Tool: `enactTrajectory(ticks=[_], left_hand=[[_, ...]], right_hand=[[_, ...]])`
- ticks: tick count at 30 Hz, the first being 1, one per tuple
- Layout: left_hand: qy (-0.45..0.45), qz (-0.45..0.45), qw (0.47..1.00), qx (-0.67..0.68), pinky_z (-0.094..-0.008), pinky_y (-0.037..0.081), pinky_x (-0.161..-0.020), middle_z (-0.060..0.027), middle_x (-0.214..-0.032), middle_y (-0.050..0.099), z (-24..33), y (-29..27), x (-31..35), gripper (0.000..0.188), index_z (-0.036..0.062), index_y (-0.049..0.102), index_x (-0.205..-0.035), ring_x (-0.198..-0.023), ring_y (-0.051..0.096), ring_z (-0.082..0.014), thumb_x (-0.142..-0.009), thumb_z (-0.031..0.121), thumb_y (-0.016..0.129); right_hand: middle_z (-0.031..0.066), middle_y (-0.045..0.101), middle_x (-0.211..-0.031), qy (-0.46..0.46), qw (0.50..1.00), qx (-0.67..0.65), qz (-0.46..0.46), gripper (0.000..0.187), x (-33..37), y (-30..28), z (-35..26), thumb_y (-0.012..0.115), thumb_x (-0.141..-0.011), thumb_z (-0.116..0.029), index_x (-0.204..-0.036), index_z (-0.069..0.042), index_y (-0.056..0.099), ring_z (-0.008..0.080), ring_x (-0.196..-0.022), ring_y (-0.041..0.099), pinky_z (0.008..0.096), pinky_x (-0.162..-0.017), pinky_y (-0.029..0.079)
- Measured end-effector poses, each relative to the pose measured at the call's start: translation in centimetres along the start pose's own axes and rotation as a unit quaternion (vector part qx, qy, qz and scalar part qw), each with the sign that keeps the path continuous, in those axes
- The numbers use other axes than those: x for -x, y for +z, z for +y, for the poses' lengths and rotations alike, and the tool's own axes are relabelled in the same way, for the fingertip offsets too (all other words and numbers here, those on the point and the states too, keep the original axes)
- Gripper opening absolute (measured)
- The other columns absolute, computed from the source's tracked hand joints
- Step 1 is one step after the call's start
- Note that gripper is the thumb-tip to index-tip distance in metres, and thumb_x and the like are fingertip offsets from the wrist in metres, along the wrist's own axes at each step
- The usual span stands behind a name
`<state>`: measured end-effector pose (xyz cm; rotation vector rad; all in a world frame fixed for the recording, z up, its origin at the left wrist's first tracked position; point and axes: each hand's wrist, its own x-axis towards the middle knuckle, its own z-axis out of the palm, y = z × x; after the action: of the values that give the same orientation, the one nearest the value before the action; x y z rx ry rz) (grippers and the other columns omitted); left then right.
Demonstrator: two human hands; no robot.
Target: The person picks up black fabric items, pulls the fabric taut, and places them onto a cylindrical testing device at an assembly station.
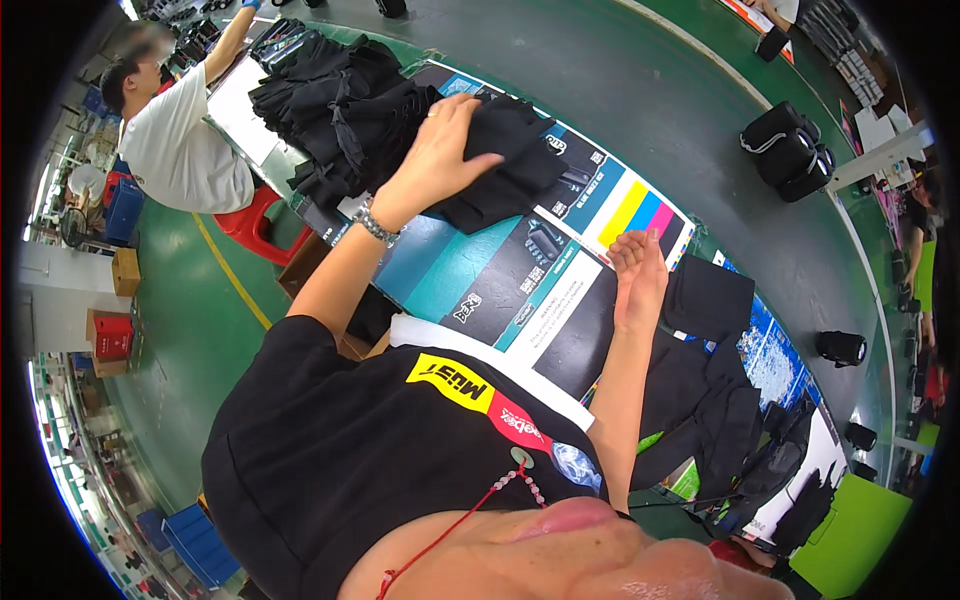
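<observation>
My left hand (440, 160), with a watch (377, 222) on its wrist, lies over a black fabric piece (515, 165). Its fingers are stretched out and the thumb stands apart; it rests on the cloth without a visible grip. Left of it is a big heap of black fabric pieces (335, 110), some with straps. My right hand (640, 270) is above the printed sheet (490, 270) on the table, beside its colour stripes. Its fingers are loosely curled, with nothing visible in them. A flat black fabric piece (708, 298) lies just right of it.
More black cloth (700, 400) and a black bag-like item (775, 460) lie along the table's right part. A co-worker in a white shirt (180, 150) sits on a red stool (262, 228) at the left. Black bags (788, 150) stand on the floor beyond the table.
</observation>
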<state>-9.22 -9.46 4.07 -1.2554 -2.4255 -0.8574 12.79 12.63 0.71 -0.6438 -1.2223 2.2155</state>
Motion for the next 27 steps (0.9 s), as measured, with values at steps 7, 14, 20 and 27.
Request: enactTrajectory(ticks=[7,14,20,27], left_hand=[[-0.011,-0.101,0.986,-0.131,-0.0539,0.032,-0.100,-0.0306,-0.135,0.039,1.7,4.3,0.6,0.107,0.0062,0.024,-0.147,-0.121,0.040,-0.0477,-0.066,0.050,0.078],[0.042,-0.040,0.997,-0.055,-0.0365,0.044,-0.082,-0.0080,-0.108,0.061,3.3,3.1,0.7,0.050,0.0082,0.061,-0.113,-0.101,0.055,-0.0270,-0.065,-0.004,0.058],[0.053,0.048,0.970,-0.232,-0.0340,0.042,-0.079,-0.0050,-0.109,0.061,1.5,-1.3,1.3,0.043,0.0100,0.065,-0.109,-0.100,0.054,-0.0231,-0.068,-0.001,0.056],[0.030,-0.025,0.965,-0.260,-0.0374,0.042,-0.088,-0.0090,-0.119,0.058,-3.4,-0.4,3.8,0.052,0.0109,0.058,-0.124,-0.105,0.053,-0.0267,-0.073,0.002,0.057]], right_hand=[[0.0080,0.061,-0.084,0.003,1.000,0.011,-0.011,0.033,0.3,0.0,0.2,0.050,-0.099,-0.032,-0.094,-0.001,0.058,0.0159,-0.076,0.061,0.0294,-0.072,0.051],[0.0083,0.060,-0.085,0.014,1.000,0.010,-0.014,0.033,0.0,-0.1,0.2,0.051,-0.098,-0.032,-0.094,0.000,0.057,0.0173,-0.078,0.060,0.0284,-0.075,0.050],[0.0084,0.060,-0.084,0.013,1.000,0.005,-0.003,0.033,-0.1,-0.1,0.3,0.050,-0.099,-0.031,-0.094,0.000,0.057,0.0174,-0.077,0.060,0.0293,-0.074,0.050],[0.0082,0.061,-0.085,0.016,1.000,0.013,-0.007,0.032,0.0,0.1,0.3,0.049,-0.099,-0.031,-0.095,0.000,0.058,0.0168,-0.078,0.061,0.0281,-0.076,0.051]])
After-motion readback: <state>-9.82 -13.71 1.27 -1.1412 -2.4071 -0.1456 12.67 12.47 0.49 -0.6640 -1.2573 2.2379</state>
